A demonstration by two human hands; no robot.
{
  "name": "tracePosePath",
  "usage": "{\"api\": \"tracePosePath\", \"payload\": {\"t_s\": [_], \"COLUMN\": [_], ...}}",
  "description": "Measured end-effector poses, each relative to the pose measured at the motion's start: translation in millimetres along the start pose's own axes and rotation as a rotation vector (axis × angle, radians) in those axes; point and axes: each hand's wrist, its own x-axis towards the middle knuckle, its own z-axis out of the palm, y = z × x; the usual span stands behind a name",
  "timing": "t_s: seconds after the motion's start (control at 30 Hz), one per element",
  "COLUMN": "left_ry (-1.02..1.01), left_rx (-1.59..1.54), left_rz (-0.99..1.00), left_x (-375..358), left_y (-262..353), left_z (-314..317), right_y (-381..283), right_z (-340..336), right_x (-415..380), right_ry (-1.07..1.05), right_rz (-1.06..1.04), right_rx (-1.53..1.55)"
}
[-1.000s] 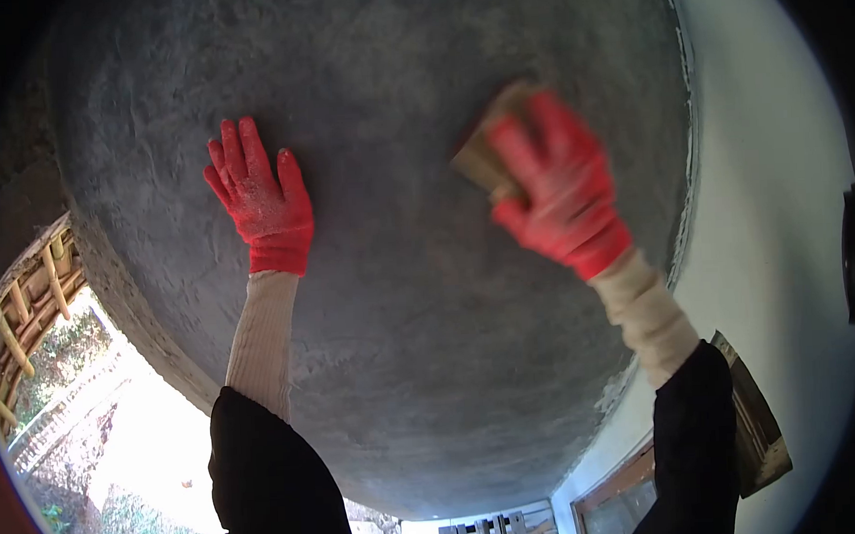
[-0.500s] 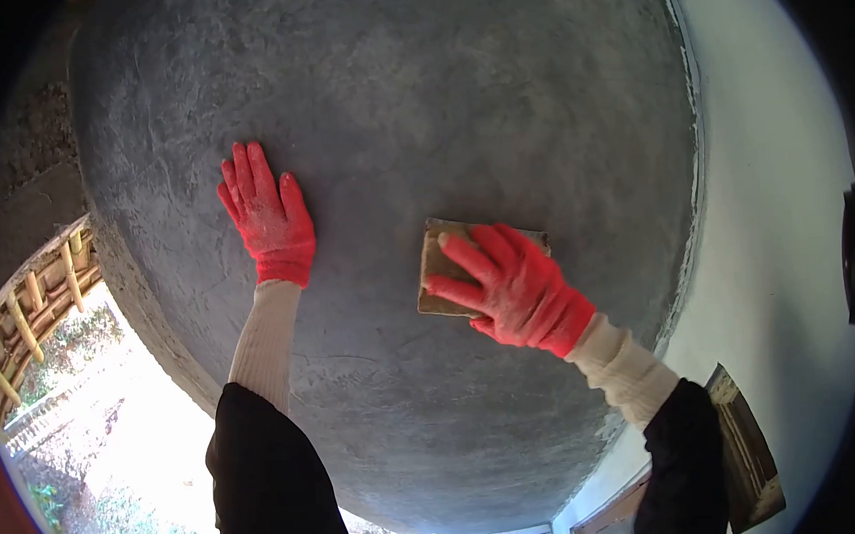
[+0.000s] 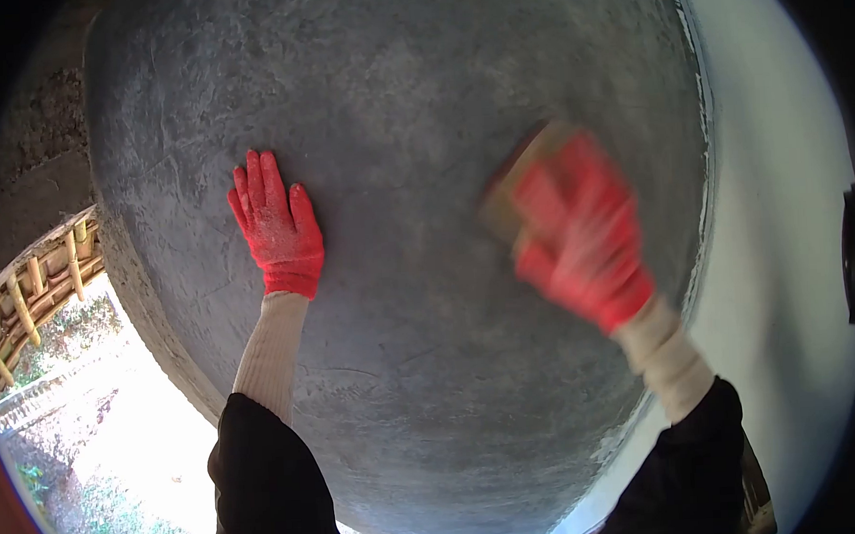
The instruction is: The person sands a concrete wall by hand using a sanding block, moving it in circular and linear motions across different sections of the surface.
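Head view, the only one: the right hand (image 3: 584,236) in its red knit glove is motion-blurred and now sits up and to the right on the grey, rough-trowelled plaster surface (image 3: 410,96); half a second ago it was lower and nearer the middle, sharp, with the fingers laid flat over the pad. The tan rectangular sanding pad (image 3: 519,172) has travelled with it and shows only as a smeared brown edge above and left of the glove, against the plaster. Finger state on the right cannot be told through the blur; the pad is evidently held under the palm. Judgement: a rubbing stroke is in progress, sweeping diagonally over the right portion of the grey area. The left hand (image 3: 278,226), also in a red knit glove, has barely shifted: palm flat on the plaster, fingers straight and close together, thumb slightly apart, holding nothing. To the right lies the white painted wall (image 3: 789,251); at lower left a bamboo lattice (image 3: 28,303) and sunlit ground (image 3: 101,443).
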Motion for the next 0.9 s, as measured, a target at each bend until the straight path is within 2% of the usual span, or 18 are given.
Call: {"api": "tracePosePath", "payload": {"t_s": [0.03,0.1,0.13,0.2,0.3,0.33,0.37,0.43,0.47,0.53,0.6,0.63,0.67,0.7,0.77,0.8,0.87,0.9], "left_ry": [0.014,0.006,0.006,0.013,0.01,-0.008,-0.002,-0.019,-0.014,-0.026,-0.028,-0.022,-0.022,-0.009,0.006,0.008,0.027,0.025], "left_rx": [-0.003,0.003,0.013,0.002,0.004,0.017,0.026,0.012,0.017,0.021,0.023,0.023,0.025,0.002,-0.013,-0.009,-0.004,-0.025], "left_rz": [-0.002,-0.005,0.0,0.006,0.006,0.007,0.006,-0.007,-0.009,-0.016,-0.023,-0.024,-0.023,-0.023,-0.021,-0.01,-0.005,-0.013], "left_x": [-1.0,-3.7,-0.9,-0.8,-2.1,-2.0,-1.4,-1.2,-0.6,-0.3,-1.8,-0.4,1.0,1.4,-1.4,-0.4,1.4,0.8], "left_y": [0.4,1.5,0.2,-1.6,-0.2,0.4,0.5,2.8,3.0,2.5,3.1,3.7,3.9,4.4,3.6,3.0,3.6,3.7], "left_z": [0.2,-0.8,-0.8,-1.3,-1.9,-3.3,-4.9,-5.8,-5.0,-5.2,-5.7,-5.6,-5.6,-5.4,-6.6,-6.4,-5.2,-5.4], "right_y": [-18.0,-50.4,-45.8,-24.3,28.7,53.8,93.0,153.2,150.4,141.0,49.5,16.2,-12.2,-34.9,-78.0,-73.7,-45.0,-28.4], "right_z": [29.8,58.6,54.2,27.8,-10.3,-18.6,-11.1,-10.0,-6.7,1.9,-12.6,-2.0,7.4,28.7,48.2,48.7,36.2,15.6], "right_x": [-35.2,-76.4,-68.5,-34.4,43.0,69.2,87.2,121.5,124.5,126.0,101.1,81.2,54.6,25.1,-8.2,-4.2,19.4,42.2], "right_ry": [-0.069,-0.137,-0.128,-0.292,0.175,0.27,0.414,0.555,0.558,0.564,0.342,0.342,0.024,-0.025,-0.173,-0.16,-0.178,-0.095], "right_rz": [-0.254,-0.767,-0.769,-0.545,-0.028,0.104,0.204,0.608,0.604,0.522,0.278,0.08,-0.093,-0.373,-0.796,-0.794,-0.601,-0.435], "right_rx": [0.111,0.05,0.042,0.276,0.002,0.023,-0.103,-0.087,-0.082,-0.254,-0.036,0.001,-0.01,0.173,-0.011,-0.014,0.248,0.153]}}
